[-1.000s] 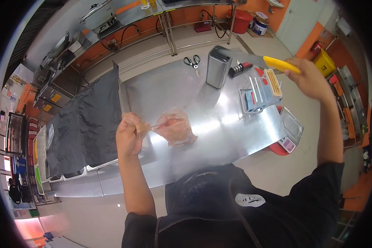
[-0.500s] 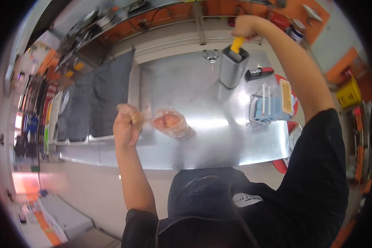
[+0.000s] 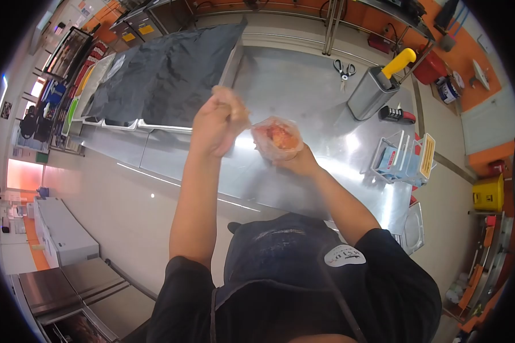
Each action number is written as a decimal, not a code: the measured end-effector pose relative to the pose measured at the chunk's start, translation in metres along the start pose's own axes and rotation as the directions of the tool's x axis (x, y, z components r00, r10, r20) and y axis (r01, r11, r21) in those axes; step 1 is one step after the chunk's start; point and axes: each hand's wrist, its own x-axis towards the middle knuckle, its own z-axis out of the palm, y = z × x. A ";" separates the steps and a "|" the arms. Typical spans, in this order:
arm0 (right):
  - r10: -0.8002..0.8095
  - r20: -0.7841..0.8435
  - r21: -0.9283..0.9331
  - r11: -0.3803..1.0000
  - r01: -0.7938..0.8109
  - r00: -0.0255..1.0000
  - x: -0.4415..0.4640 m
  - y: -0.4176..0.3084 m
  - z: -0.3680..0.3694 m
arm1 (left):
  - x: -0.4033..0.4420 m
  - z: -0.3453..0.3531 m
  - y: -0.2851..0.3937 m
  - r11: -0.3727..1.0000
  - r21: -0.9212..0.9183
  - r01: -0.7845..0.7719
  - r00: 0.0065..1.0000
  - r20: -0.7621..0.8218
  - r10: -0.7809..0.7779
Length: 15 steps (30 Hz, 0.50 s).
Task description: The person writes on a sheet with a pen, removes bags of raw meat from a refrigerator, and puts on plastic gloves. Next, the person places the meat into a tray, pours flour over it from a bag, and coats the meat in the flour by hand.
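Observation:
A clear plastic bag (image 3: 277, 137) with reddish-orange contents is held above the steel table (image 3: 280, 74). My left hand (image 3: 218, 121) is closed on the bag's gathered end, at the left of the filled part. My right hand (image 3: 302, 162) grips the filled part from below and the right; its fingers are partly hidden behind the bag. Farther back, a yellow-handled knife (image 3: 398, 64) stands in the grey knife block (image 3: 372, 94), out of both hands.
Scissors (image 3: 344, 73) lie left of the block, and a black and red sharpener (image 3: 397, 115) lies right of it. A wire rack (image 3: 403, 157) stands at the table's right end. Black sheeting (image 3: 166, 74) covers trays at the left.
The knife has gone into the block, and my right hand has let go of it and moved down to the bag. The view has turned, and the bag is now held up.

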 end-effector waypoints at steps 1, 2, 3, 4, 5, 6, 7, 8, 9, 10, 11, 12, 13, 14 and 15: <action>-0.004 -0.047 -0.002 1.000 0.004 0.999 0.001 0.002 0.010 | 0.000 -0.004 -0.001 1.000 -0.004 0.000 0.998 0.067 0.000; -0.010 -0.093 -0.007 1.000 0.010 0.996 0.002 0.004 0.018 | -0.002 -0.002 0.002 1.000 -0.015 -0.011 0.996 0.085 0.012; -0.024 -0.137 -0.016 1.000 0.022 0.990 0.006 0.000 0.026 | -0.003 0.000 0.010 1.000 -0.018 -0.016 0.997 0.077 0.018; 0.006 -0.103 0.049 0.999 -0.001 0.995 0.009 -0.005 0.032 | -0.006 0.001 0.022 1.000 -0.021 -0.023 0.997 0.067 0.025; 0.039 -0.064 0.115 0.993 -0.032 0.997 0.010 -0.020 0.040 | -0.011 0.000 0.038 0.999 -0.024 -0.028 0.998 0.052 0.029; 0.068 -0.021 0.178 0.982 -0.063 0.997 0.013 -0.036 0.051 | -0.016 -0.002 0.059 0.998 -0.037 -0.044 0.997 0.066 0.046; 0.071 0.002 0.161 0.984 -0.070 0.997 0.015 -0.052 0.064 | -0.020 -0.004 0.080 0.997 -0.034 -0.076 0.996 0.052 0.078; 0.071 0.024 0.144 0.987 -0.073 0.997 0.019 -0.070 0.079 | -0.024 -0.007 0.102 0.993 -0.029 -0.111 0.993 0.040 0.112; 0.067 0.046 0.126 0.989 -0.072 0.997 0.024 -0.088 0.096 | -0.029 -0.012 0.127 0.989 -0.022 -0.148 0.988 0.028 0.149; 0.019 0.047 0.169 0.985 -0.026 0.999 0.027 -0.107 0.117 | -0.036 -0.021 0.152 0.984 0.015 -0.177 0.981 0.085 0.175; -0.032 0.048 0.214 0.977 0.021 0.998 0.032 -0.127 0.143 | -0.044 -0.031 0.178 0.976 0.054 -0.209 0.970 0.141 0.200; -0.081 0.049 0.263 0.963 0.066 0.995 0.036 -0.144 0.170 | -0.055 -0.042 0.203 0.965 0.096 -0.243 0.955 0.196 0.221; -0.101 0.067 0.279 0.957 0.079 0.993 0.042 -0.158 0.196 | -0.068 -0.051 0.228 0.940 0.144 -0.309 0.934 0.229 0.272; -0.118 0.088 0.297 0.951 0.087 0.989 0.047 -0.170 0.222 | -0.081 -0.060 0.252 0.908 0.191 -0.373 0.911 0.260 0.319; -0.133 0.111 0.319 0.943 0.092 0.985 0.051 -0.179 0.249 | -0.097 -0.071 0.274 0.870 0.241 -0.430 0.888 0.289 0.359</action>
